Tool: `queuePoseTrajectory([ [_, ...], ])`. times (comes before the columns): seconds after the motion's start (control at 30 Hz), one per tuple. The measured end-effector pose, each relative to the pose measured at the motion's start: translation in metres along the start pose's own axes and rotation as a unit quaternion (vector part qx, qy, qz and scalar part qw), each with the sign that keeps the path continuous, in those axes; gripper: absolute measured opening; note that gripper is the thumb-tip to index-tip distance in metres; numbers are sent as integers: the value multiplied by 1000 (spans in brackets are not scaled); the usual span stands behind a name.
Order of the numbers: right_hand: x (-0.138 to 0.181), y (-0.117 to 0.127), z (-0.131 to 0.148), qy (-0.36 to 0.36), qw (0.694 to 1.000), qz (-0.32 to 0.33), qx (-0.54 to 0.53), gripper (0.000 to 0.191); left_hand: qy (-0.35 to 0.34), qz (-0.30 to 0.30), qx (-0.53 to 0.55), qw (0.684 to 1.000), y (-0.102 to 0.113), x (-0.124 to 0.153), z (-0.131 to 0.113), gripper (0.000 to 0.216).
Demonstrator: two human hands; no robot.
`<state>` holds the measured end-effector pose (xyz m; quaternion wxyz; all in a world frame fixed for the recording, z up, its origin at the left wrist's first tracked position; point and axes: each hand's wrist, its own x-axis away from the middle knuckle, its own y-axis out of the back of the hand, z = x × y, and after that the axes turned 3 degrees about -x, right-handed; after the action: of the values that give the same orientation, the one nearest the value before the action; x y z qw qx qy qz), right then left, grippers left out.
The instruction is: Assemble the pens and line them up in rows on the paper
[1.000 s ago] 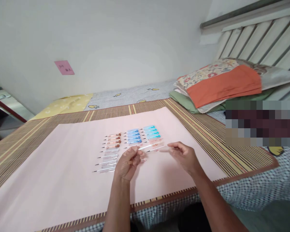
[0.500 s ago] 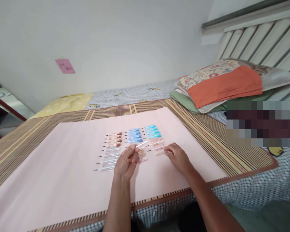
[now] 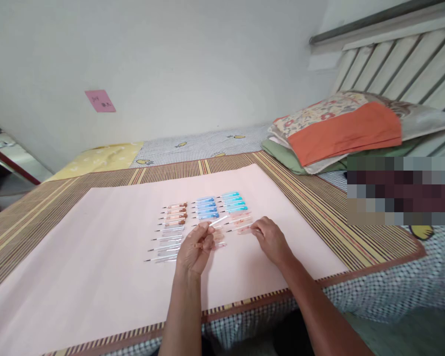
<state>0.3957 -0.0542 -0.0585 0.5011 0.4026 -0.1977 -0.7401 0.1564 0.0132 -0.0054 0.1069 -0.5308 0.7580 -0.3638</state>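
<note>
Slim translucent plastic pens point(image 3: 208, 210) lie grouped by colour on flat pale-pink paper point(image 3: 104, 257), one thin white stick point(image 3: 218, 221) unplaced in the left hand's point(image 3: 196, 245) pinch, the right hand point(image 3: 272, 238) narrowed, grip unclear.

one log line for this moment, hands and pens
left hand: holds thin white stick | right hand: at right end of pink pens | blue pens: lying on pale pink sheet
</note>
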Motion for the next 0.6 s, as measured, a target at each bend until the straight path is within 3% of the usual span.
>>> queuePoseTrajectory([
  [0.6, 0, 1, 4, 5, 1000, -10, 28, 13, 15, -7, -2, 1000, -6, 1, 1, 33],
])
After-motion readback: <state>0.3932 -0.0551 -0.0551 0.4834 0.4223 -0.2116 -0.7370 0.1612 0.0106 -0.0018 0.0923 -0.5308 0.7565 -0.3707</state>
